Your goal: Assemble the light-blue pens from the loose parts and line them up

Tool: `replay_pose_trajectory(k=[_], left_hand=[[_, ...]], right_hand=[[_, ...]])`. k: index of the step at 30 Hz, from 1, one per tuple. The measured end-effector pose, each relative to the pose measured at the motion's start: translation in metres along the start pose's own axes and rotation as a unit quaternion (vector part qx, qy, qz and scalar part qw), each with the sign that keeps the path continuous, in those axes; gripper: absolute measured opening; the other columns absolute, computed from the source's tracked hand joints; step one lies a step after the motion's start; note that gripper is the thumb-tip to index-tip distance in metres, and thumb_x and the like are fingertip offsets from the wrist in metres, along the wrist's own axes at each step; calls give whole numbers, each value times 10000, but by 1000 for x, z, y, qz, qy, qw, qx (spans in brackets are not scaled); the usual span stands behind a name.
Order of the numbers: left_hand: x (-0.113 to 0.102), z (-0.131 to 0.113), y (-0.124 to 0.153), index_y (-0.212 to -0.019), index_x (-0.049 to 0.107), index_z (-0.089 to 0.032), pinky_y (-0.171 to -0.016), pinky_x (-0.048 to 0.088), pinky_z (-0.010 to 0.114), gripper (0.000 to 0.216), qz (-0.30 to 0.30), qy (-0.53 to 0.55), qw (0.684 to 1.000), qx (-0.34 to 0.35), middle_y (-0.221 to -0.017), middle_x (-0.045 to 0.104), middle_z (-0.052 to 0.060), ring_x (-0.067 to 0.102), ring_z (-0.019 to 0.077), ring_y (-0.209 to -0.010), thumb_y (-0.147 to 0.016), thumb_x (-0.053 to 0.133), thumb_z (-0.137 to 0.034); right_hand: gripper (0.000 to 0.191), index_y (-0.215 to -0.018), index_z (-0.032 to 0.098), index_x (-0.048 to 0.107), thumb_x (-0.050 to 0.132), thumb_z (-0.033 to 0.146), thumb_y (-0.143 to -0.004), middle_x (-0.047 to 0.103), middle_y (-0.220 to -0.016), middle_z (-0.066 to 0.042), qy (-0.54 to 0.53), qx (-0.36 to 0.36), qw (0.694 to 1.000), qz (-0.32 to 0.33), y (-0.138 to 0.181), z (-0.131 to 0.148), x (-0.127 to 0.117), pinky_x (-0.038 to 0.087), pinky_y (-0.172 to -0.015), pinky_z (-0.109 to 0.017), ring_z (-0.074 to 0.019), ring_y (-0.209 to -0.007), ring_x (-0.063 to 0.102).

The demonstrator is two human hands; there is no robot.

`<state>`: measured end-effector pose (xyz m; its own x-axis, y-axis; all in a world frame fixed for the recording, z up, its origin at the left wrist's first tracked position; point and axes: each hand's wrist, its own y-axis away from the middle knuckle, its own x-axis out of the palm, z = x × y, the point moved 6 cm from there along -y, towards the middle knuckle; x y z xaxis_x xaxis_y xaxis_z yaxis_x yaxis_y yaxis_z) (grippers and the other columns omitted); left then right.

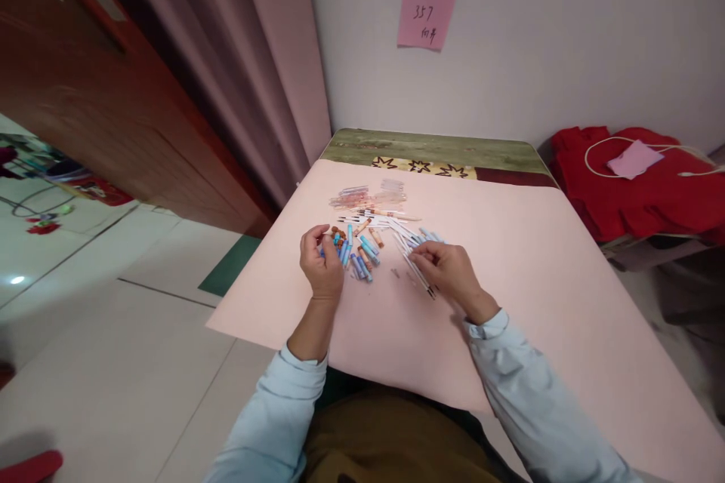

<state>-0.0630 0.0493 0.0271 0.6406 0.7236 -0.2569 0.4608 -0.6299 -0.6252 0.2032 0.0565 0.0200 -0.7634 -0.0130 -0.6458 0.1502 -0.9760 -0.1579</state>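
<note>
Probably the white dark-tipped sticks [424,279] will handle as light, stiff and rather slippery, apt to roll; mid-length looks the best place to take them, clear of the tips, which may be delicate. They lie at the right of the spread, slim and straight, nearest ends pointing toward the table's near edge. The right hand [453,272] has its thumb and fingers bunched narrowly over them; whether it truly grips any, I cannot tell. At left, the left hand [322,264] is loosely curled beside the caps, its contents hidden. Between the hands lie short blue caps [368,247] and brown caps [377,239], glossy, likely hard plastic, easiest pinched by the sides. Farther off, clear tubes [390,200] lie heaped on the pale pink table cover [538,256], seemingly thin-walled.
</note>
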Motion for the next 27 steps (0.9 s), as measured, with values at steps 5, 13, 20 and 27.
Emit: replay_pose_trajectory(k=[5,13,20,27], left_hand=[[6,-5,3,-882,660,-213,-932,446,391,168,78,-23,995,63,-955,688,64,613,220,-999,-901,495,-237],[2,-22,27,-1202,572,-216,-1001,306,464,365,206,-104,964,130,-1103,686,100,567,291,-1103,-861,580,-344],[-2,-23,41,-1487,272,-204,-1111,167,542,961,303,-157,930,134,-1301,590,147,467,349,-1239,-713,746,-519],[8,-21,47,-1511,236,-208,-1134,78,598,855,355,-181,907,136,-1369,543,153,425,363,-1285,-787,660,-375]], right_hand=[[223,-828,276,739,574,412,-891,700,-677,7,89,-34,995,-37,6,15,9,359,-609,-264,-154,-604,598],[227,-844,257,748,580,400,-895,704,-672,3,134,-21,987,-86,4,3,0,329,-597,-259,-155,-608,599],[243,-839,244,747,580,410,-899,696,-666,8,136,-37,981,-135,7,3,-4,338,-586,-248,-136,-583,593],[209,-857,258,752,602,399,-895,703,-681,19,141,-47,979,-141,6,-1,0,352,-590,-245,-132,-584,600]])
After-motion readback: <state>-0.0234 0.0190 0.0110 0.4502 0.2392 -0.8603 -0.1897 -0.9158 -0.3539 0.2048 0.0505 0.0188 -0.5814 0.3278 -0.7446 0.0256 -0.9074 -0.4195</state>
